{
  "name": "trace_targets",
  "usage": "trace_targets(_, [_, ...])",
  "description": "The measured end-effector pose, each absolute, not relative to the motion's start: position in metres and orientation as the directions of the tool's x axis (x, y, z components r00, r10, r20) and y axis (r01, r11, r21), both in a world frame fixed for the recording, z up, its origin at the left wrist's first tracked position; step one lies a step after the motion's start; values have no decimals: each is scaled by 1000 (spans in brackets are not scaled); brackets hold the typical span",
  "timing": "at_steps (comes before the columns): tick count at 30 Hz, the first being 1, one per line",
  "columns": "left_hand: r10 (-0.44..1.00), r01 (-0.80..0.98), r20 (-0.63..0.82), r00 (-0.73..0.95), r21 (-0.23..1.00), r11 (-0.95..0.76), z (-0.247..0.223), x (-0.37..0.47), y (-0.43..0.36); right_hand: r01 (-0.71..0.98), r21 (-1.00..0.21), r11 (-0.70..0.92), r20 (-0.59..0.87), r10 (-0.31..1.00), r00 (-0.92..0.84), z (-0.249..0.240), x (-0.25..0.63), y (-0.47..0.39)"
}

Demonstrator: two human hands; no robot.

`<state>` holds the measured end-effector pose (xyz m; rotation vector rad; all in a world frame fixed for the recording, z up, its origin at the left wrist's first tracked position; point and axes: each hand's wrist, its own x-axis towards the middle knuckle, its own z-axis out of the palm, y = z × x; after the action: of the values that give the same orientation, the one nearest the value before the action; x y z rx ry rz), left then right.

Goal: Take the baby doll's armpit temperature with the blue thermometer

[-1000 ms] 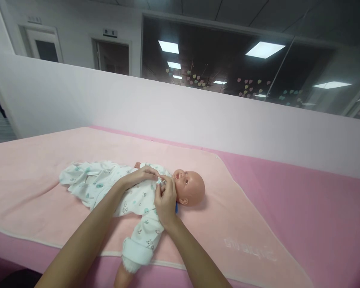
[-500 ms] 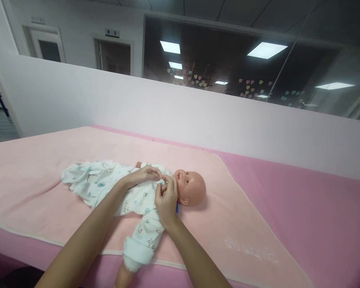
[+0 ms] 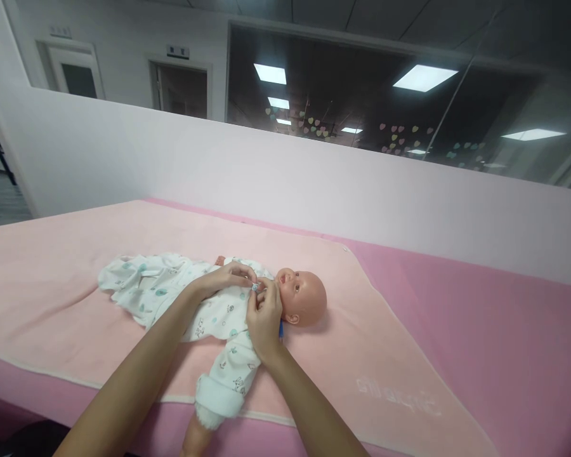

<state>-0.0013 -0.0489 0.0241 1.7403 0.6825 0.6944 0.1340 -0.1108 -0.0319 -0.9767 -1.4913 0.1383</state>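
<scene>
A baby doll lies on its back, its head to the right. It wears a white printed baby outfit with green and grey motifs. At the doll's neck, my left hand and my right hand meet. Both have their fingers pinched on the outfit's collar edge, where a small bluish fastener shows between the fingertips. Whether it is a snap or a button I cannot make out. One doll arm in a cuffed sleeve reaches toward me. Something blue peeks out beside my right wrist.
Under the doll a peach blanket with faint lettering covers a pink padded surface. A low white wall runs along the back, with a dark window above it.
My fingers have shifted very slightly at the collar. The doll and its outfit lie as before.
</scene>
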Motion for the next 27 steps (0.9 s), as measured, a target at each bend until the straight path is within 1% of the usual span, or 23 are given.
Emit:
trace_targets(7, [764,115,130,632,959,-258,25,-3,-47,473,-606,640,774,610,166,-30,134,-112])
trace_targets(9, [772,76,135,621,970,-231,24,-3,-46,491,-586,645,789,592,163,-28,135,-113])
trace_targets(11, [798,15,127,589,986,-168,23,-2,-47,516,-550,656,810,571,137,-25,135,-113])
trace_targets(13, [836,-49,116,536,993,-107,22,-1,-49,541,-481,690,839,542,54,-20,133,-112])
trace_targets(15, [861,-98,98,500,994,-56,22,-1,-50,565,-377,734,855,510,-92,-15,127,-108])
trace_targets(17, [881,-134,78,467,991,-17,22,-1,-49,596,-290,749,832,505,-230,-11,119,-102])
trace_targets(19, [908,-167,65,413,986,5,22,-1,-45,640,-255,725,794,535,-288,-9,111,-96])
trace_targets(23, [950,-228,54,306,974,18,19,-2,-35,662,-282,695,785,563,-256,-13,104,-87])
trace_targets(27, [954,-244,52,295,969,22,16,-2,-30,612,-342,713,785,575,-231,-18,109,-89])
